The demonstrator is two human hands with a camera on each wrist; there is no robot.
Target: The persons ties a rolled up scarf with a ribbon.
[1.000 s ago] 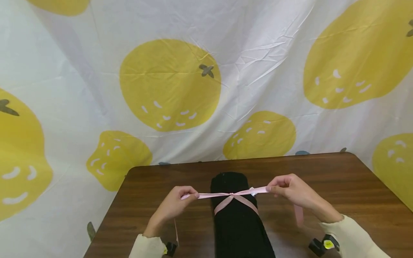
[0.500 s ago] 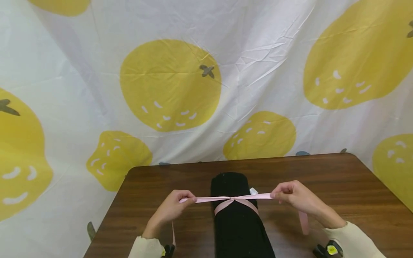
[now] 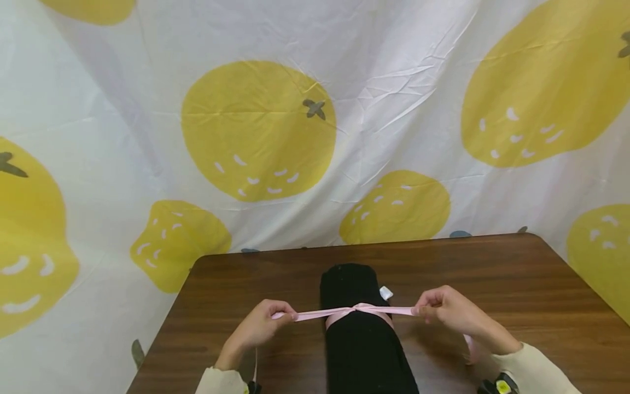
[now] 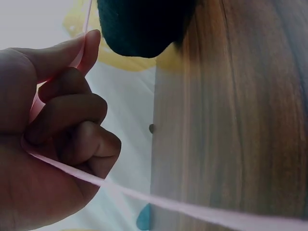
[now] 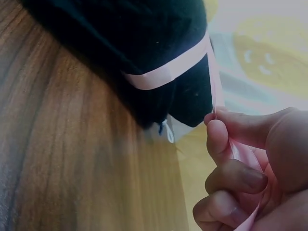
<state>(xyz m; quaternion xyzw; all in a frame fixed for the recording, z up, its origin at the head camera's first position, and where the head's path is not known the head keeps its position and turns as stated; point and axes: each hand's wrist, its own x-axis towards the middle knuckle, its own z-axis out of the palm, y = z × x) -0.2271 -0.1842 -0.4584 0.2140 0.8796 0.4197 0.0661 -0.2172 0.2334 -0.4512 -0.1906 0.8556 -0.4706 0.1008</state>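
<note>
A black fabric roll (image 3: 364, 350) lies lengthwise on the table, with a pink ribbon (image 3: 315, 314) wrapped round it and crossed in a small knot on top. My left hand (image 3: 261, 325) pinches one end of the ribbon between thumb and forefinger, to the left of the roll. On the other side, my right hand (image 3: 450, 312) pinches the other end. Between both hands the ribbon is stretched nearly straight. In the left wrist view a loose tail runs out of the curled fingers (image 4: 77, 110). The right wrist view shows the ribbon band (image 5: 168, 72) lying against the black fabric.
The brown wooden table (image 3: 236, 279) extends to both sides of the roll. A white tag (image 3: 386, 293) sticks out at the roll's right side. Behind the table hangs a white curtain (image 3: 147, 82) with yellow fruit prints.
Both hands have come down a little, toward me. The ribbon's crossing has sunk onto the roll, and the loop below it has closed up against the black fabric.
</note>
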